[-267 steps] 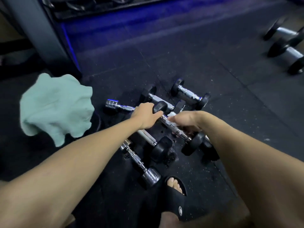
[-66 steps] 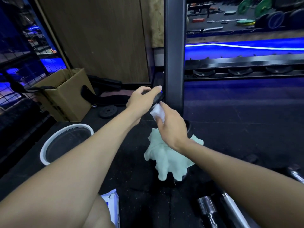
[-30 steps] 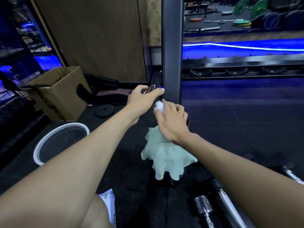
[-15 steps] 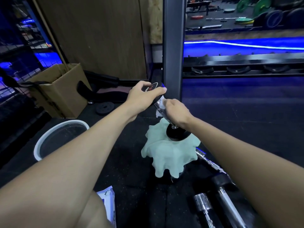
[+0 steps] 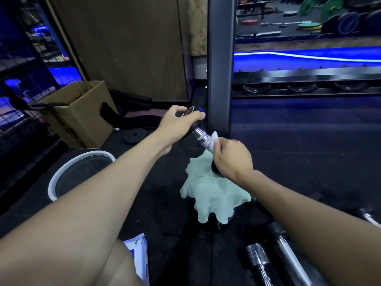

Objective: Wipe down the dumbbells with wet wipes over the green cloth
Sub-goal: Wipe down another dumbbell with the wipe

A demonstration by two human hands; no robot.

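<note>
A small dumbbell [image 5: 201, 137] with a chrome knurled handle and black ends stands tilted over the pale green cloth [image 5: 208, 195] on the black floor. My left hand [image 5: 178, 123] grips its upper black end. My right hand [image 5: 232, 157] is closed around the lower part of the handle with a white wet wipe [image 5: 215, 137] pressed against the chrome. The lower end of the dumbbell is mostly hidden behind my right hand, just above the cloth.
A black rack upright [image 5: 219, 65] rises right behind the dumbbell. A white-rimmed bucket [image 5: 68, 172] and a cardboard box [image 5: 82, 118] stand at left. A wipes packet [image 5: 138, 256] lies by my knee. More chrome dumbbells [image 5: 268, 263] lie at lower right.
My right hand with the wipe has slid down the handle toward the lower end, baring more of the chrome near my left hand. The left hand keeps its grip on the top end.
</note>
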